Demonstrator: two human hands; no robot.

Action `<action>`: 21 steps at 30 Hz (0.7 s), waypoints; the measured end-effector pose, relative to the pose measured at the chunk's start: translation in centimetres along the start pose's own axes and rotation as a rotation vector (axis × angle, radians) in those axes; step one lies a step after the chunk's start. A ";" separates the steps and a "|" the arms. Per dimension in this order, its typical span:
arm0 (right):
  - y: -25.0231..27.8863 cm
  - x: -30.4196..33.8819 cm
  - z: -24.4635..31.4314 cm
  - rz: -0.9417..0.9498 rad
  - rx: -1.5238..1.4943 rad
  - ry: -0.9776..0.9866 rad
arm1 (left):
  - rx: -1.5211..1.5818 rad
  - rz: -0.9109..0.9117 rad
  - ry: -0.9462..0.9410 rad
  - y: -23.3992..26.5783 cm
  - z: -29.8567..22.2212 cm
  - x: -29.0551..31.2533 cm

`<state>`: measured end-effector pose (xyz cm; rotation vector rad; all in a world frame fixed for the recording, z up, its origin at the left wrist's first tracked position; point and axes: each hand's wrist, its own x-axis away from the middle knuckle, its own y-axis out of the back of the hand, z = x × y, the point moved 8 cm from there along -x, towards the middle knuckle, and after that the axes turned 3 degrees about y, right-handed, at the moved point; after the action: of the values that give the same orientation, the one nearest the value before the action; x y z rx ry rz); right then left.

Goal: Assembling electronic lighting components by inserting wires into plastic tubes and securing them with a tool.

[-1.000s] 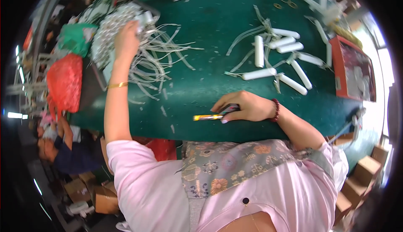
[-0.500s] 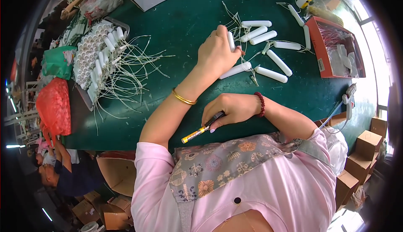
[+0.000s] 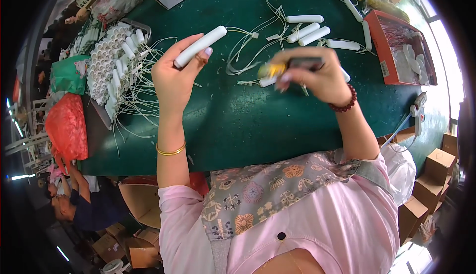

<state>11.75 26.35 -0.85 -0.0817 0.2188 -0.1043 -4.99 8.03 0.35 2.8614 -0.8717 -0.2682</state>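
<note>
- Left hand (image 3: 173,75): thumb and fingers closed on tube (image 3: 201,47), left of centre; mid-body grip likely keeps leads (image 3: 240,29) free, rightward.
- Right hand (image 3: 325,78): curled round blurred tool (image 3: 272,70), near loose tubes (image 3: 315,36), probably for quick use.

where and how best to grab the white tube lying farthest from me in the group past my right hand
Likely best around the middle of the white tube, coming from above and its far side. It lies flat, roughly left to right, with a straight round body; wires gather near its left end, and another tube lies close on its near side.
</note>
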 end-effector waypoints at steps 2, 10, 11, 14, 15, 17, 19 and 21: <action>2.1 -0.2 0.6 -0.202 0.234 0.073 | 0.041 0.026 0.032 0.0 0.5 0.7; 2.4 -1.2 -1.9 -0.205 0.797 0.034 | 0.488 0.194 0.098 -1.9 3.8 1.8; 1.6 -1.1 -2.2 -0.127 0.936 0.076 | 0.562 0.218 0.074 -2.1 3.8 2.0; 2.1 -1.2 -2.0 -0.157 0.915 0.124 | 0.273 0.071 -0.071 -2.7 2.7 2.8; 2.7 -1.3 -1.8 -0.206 0.897 0.127 | 0.093 0.055 -0.213 -2.7 1.4 3.2; 3.4 -1.5 -1.3 -0.231 0.872 0.153 | 0.103 0.099 -0.402 -2.6 1.9 3.4; 3.4 -1.5 -0.8 -0.232 0.924 0.200 | -0.198 0.234 -0.159 -4.0 3.3 3.5; 2.9 -1.5 -0.9 -0.207 0.947 0.277 | -0.273 0.222 -0.232 -4.1 2.7 3.6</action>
<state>10.41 29.32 -1.63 0.8588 0.4179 -0.4166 -0.39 9.14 -3.49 2.4906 -1.0892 -0.6472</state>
